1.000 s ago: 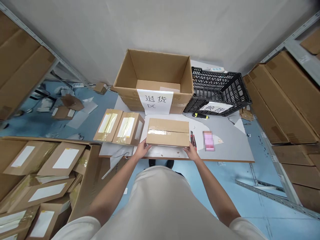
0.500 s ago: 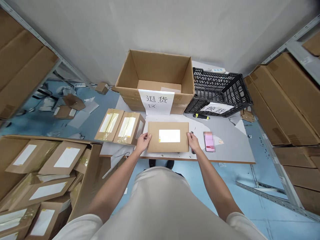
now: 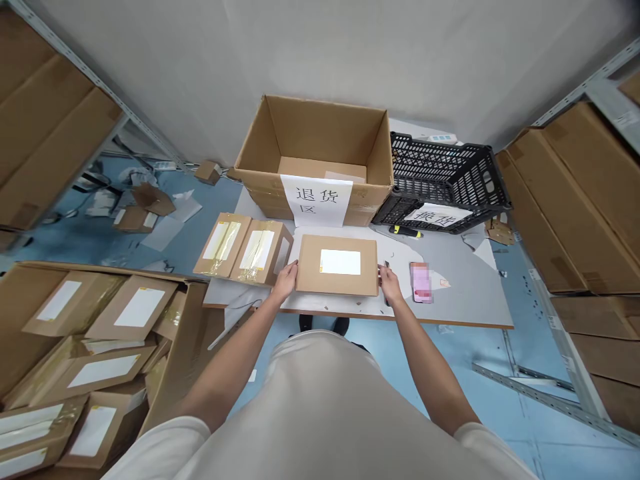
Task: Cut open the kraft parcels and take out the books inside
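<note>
A flat brown cardboard box with a white label on its upper face is between my two hands at the front of the table. My left hand grips its left edge, fingers mostly tucked out of sight. On the opposite edge my right hand holds it, with the fingertips partly hidden. Close beside my right hand lies a dark utility knife, partly covered by the hand. Two taped boxes, a left one and a right one, stand next to each other left of my left hand.
Behind is a large open carton with a paper sign. To its right stands a black plastic crate. A yellow-black cutter and a phone lie on the table. At lower left a big carton holds several parcels.
The box's near edge has risen slightly and its near side now shows; both hands stay on it. The whole view has shifted a little.
</note>
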Motion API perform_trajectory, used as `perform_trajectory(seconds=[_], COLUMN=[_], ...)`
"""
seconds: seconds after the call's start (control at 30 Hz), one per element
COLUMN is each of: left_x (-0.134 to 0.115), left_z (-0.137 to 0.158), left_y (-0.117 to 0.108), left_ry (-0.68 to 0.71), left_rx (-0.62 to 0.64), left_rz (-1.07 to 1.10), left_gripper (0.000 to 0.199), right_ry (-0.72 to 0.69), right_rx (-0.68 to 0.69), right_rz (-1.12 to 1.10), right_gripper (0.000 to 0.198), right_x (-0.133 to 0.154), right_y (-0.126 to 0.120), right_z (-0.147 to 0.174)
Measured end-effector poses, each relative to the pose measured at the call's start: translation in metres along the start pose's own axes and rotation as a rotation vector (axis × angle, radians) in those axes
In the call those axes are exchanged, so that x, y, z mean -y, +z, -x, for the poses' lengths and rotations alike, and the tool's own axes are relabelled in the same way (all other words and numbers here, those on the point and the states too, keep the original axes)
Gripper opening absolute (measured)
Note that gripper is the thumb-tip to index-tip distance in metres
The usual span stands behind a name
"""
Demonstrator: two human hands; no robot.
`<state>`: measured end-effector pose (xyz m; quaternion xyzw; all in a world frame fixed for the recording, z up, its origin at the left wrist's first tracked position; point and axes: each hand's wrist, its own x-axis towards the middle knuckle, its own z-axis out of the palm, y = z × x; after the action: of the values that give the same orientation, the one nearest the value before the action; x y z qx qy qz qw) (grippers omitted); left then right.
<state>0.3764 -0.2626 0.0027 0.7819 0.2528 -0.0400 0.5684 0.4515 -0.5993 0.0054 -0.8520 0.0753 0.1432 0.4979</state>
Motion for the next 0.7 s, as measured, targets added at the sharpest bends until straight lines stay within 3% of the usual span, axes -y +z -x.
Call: perform_trajectory(seconds=[0.07,0.17,0.23,0.3,0.43,0.6,0.7], left_x=[0.018,0.040,0.046,0.044,0.021,-0.023,-0.042], left_z=[0.010,0.023,0.030,0.035,0.045,0.049,0.037], left_y=[0.000,0.003,0.006,0.008,-0.003,-0.018,-0.015], left_ry=[-0.018,0.012,0.030,0.023,0.096,0.262,0.267], left_rx=[0.038,0.178,0.228,0.209,0.154,0.035,-0.039], left_rz=[0.108,0.157,0.143,0.138,0.049,-0.159,-0.234], left_gripper=[0.055,0.061,0.058,0.053,0.048,0.061,0.057], right_ry=[-0.004,-0.018,-0.031,-0.062,-0.165,-0.266,-0.243], right_rx=[0.020,0.146,0.230,0.284,0.259,0.085,0.067], right_rz=[-0.059,-0.044,-0.055,-0.083,-0.065,0.255,0.406], right_gripper=[0.050,0.066,0.070,0.061,0.046,0.051,0.057], right_x=[-0.017,-0.035,-0.037,-0.033,-0.017,0.019,0.046], right_y=[-0.003,-0.003,0.002,0.005,-0.004,-0.024,-0.023], right_z=[0.013,0.030,0.037,0.042,0.047,0.037,0.018])
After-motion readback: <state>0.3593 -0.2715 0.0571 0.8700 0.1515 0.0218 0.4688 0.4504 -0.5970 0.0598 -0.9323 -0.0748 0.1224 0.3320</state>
